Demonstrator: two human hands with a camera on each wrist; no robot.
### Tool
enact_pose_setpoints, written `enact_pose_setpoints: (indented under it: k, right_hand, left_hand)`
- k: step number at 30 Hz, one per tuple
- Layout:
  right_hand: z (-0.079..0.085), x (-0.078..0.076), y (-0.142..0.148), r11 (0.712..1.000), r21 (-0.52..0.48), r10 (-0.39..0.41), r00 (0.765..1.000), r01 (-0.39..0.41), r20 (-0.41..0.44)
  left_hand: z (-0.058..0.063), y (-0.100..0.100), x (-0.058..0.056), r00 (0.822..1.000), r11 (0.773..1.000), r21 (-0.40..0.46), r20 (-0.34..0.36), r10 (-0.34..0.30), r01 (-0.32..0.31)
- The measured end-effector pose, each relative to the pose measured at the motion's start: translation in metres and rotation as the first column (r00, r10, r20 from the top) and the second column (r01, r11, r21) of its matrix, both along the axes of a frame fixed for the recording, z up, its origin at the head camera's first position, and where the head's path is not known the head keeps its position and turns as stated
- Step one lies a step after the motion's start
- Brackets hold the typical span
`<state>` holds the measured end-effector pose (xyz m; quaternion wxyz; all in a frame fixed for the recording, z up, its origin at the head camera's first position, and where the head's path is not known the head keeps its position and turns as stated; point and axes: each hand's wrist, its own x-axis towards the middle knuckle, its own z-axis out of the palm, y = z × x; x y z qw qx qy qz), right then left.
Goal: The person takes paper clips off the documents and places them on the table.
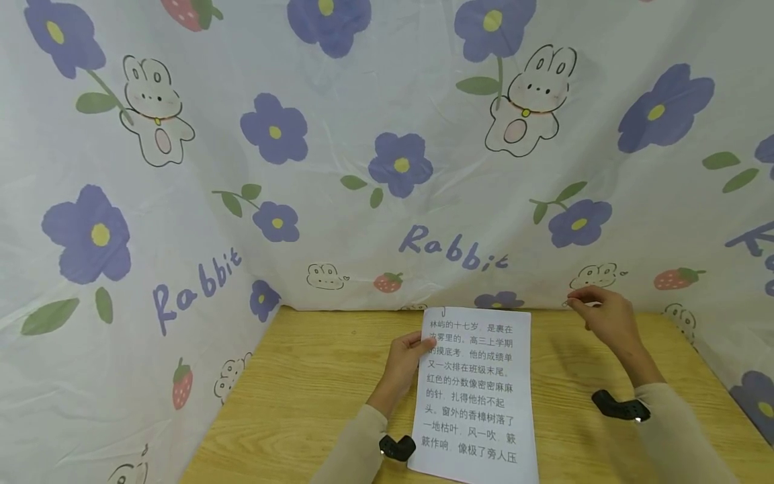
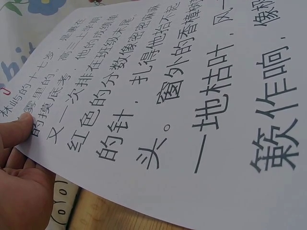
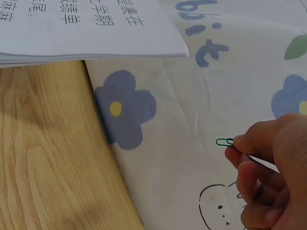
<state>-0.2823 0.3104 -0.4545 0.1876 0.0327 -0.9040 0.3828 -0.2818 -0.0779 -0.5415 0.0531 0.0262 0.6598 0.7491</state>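
My left hand (image 1: 400, 366) grips a stack of printed paper sheets (image 1: 474, 396) by its left edge, thumb on the front. The stack is held up, tilted toward me, with lines of large Chinese text on its top sheet. A paper clip (image 1: 443, 312) sits on the stack's top edge near the left corner; in the left wrist view this clip (image 2: 5, 91) looks red. To the right of the stack, apart from it, my right hand (image 1: 607, 321) pinches a green paper clip (image 3: 224, 142) between thumb and forefinger.
Beneath both hands is a wooden table (image 1: 290, 383). A white cloth (image 1: 338, 228) printed with rabbits, purple flowers and strawberries hangs behind and beside it. Black bands (image 1: 621, 406) are worn on both wrists.
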Motion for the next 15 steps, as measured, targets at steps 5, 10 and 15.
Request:
enact_pose_setpoints:
  k: [5,10,15]
  right_hand:
    - [-0.006,0.002,0.011,1.0,0.01,-0.019,1.0,0.018,0.007]
    - [-0.013,0.004,0.022,0.999,0.014,-0.03,0.999,0.03,0.023]
    - [-0.019,0.006,0.034,0.999,0.019,-0.034,0.999,0.033,0.034]
  left_hand:
    - [0.0,-0.001,0.0,1.0,1.0,-0.008,0.003,0.002,-0.002]
    - [0.0,-0.002,0.001,1.0,1.0,-0.017,0.001,0.007,-0.007]
    - [0.0,-0.002,0.001,1.0,1.0,-0.019,-0.003,0.006,-0.006]
